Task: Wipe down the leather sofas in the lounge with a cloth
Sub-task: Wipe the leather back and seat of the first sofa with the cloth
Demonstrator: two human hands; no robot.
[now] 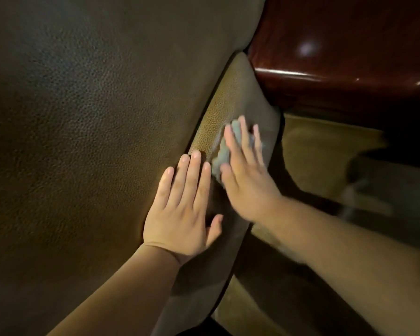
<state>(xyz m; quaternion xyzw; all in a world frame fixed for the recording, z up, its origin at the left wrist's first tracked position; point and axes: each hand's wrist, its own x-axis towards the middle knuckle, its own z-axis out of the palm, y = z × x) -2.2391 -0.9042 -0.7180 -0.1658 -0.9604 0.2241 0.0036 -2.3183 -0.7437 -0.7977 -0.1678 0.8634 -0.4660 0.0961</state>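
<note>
Centre frame, the left hand [182,214] lies flat on the brown leather sofa [83,117], fingers straight and close together, holding nothing. Just right of it, the right hand [245,175] presses a grey-blue cloth [222,154] against the sofa's narrow panel, fingers spread and extended.

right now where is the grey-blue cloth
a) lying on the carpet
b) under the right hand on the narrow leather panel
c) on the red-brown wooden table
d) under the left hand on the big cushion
b: the crumpled grey-blue cloth shows under the flat fingers of the right hand, pressed against the narrow tan leather panel; the left hand lies bare on the leather.
</note>
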